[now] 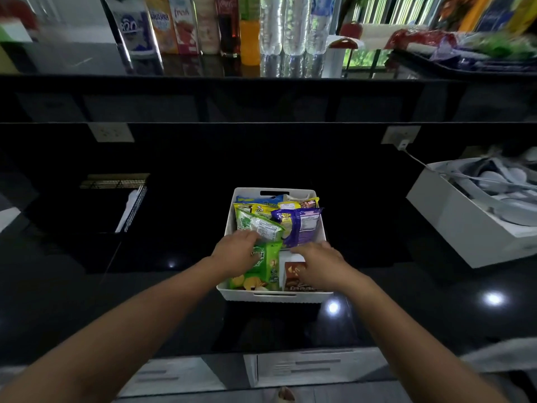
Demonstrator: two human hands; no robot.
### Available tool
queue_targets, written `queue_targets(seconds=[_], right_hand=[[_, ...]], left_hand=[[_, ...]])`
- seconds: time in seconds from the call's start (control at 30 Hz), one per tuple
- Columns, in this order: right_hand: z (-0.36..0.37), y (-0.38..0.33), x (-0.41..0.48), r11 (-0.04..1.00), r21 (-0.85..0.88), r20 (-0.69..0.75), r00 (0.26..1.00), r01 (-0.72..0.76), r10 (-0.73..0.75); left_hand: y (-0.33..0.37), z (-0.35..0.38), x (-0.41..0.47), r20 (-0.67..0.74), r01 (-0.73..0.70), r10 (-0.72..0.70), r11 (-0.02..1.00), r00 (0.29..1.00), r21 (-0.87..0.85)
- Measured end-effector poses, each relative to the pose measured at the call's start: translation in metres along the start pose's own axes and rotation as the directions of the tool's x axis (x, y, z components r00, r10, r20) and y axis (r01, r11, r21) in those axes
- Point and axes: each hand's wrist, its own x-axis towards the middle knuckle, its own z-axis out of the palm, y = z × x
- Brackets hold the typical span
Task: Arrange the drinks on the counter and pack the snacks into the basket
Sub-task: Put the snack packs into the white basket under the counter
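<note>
A white basket (274, 296) stands on the black counter in front of me, filled with several snack packs. My left hand (236, 253) rests on a green chip bag (261, 271) at the basket's near left, fingers curled over its top edge. My right hand (318, 264) lies flat on a brown and white snack box (293, 276) at the near right. A purple bag (299, 225) and a green and white bag (254, 223) lie behind. On the raised counter at the back stands a row of drinks: cartons (171, 24), a cola bottle (229, 27), an orange bottle (250, 42), water bottles (293, 27).
A black wire basket (128, 205) sits to the left on the lower counter. A white box (470, 225) with white utensils stands at the right, a cable running to a wall socket (402, 135). Bagged goods (465, 45) lie on the upper counter's right end.
</note>
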Motion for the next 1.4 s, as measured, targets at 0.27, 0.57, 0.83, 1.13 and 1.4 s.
queue_targets(seconds=[0.27,0.57,0.83,1.13,1.4], right_hand=[[0.017,0.008,-0.006,1.0,0.001,-0.119,0.993,-0.023,0.023],[0.01,0.009,0.011,0.999,-0.052,-0.148,0.989,0.007,-0.015],[0.009,0.008,0.028,0.998,-0.063,-0.18,0.983,0.013,-0.024],[0.006,0.016,0.039,0.998,-0.052,-0.228,0.973,-0.034,0.022],[0.002,0.018,0.052,0.998,-0.061,-0.242,0.97,-0.023,0.008]], left_hand=[[0.001,-0.013,-0.006,0.035,0.071,-0.071,0.998,0.997,0.002],[0.009,-0.037,0.001,0.047,0.172,-0.177,0.981,0.983,0.093],[0.015,-0.035,0.008,0.083,-0.063,0.05,0.985,0.995,0.162],[0.013,-0.024,0.018,0.064,-0.092,0.084,0.984,0.994,0.149],[-0.001,-0.045,0.028,0.508,0.482,-0.195,0.701,0.839,-0.526]])
